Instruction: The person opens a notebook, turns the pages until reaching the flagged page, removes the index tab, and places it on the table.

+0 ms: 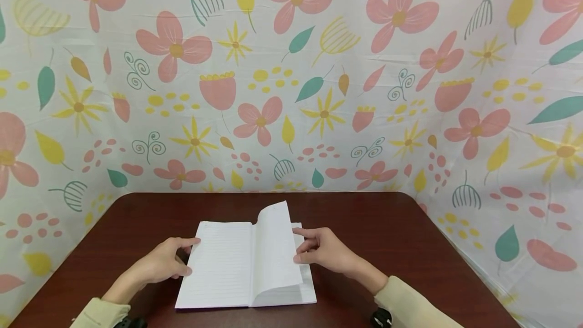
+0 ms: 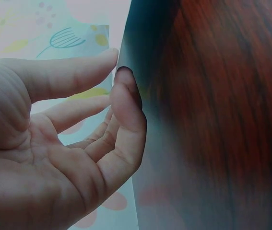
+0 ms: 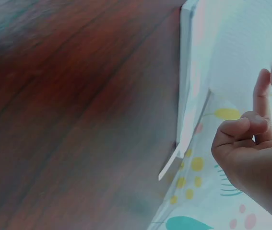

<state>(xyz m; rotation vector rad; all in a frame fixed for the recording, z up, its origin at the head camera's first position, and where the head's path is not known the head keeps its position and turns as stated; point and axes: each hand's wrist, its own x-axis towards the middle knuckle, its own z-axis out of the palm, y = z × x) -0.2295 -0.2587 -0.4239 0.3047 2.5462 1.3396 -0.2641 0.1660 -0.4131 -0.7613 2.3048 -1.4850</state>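
Observation:
An open notebook (image 1: 223,264) with lined white pages lies on the dark table in the head view. My left hand (image 1: 160,261) holds its left edge, with the thumb and index finger at the margin and the other fingers bent below. Over the right half, a page (image 1: 275,252) stands up and curves toward the spine. My right hand (image 1: 327,251) pinches the free edge of that page between thumb and index finger. In the right wrist view the remaining fingers (image 3: 231,134) are curled, and the notebook's thick page edge shows beside them.
The notebook rests on a dark reddish-brown wooden table (image 1: 364,221) with rounded far corners. Behind and beside the table hangs a white cloth (image 1: 282,166) printed with flowers and leaves. Black bands (image 1: 381,317) circle both wrists near the light sleeves (image 1: 410,300).

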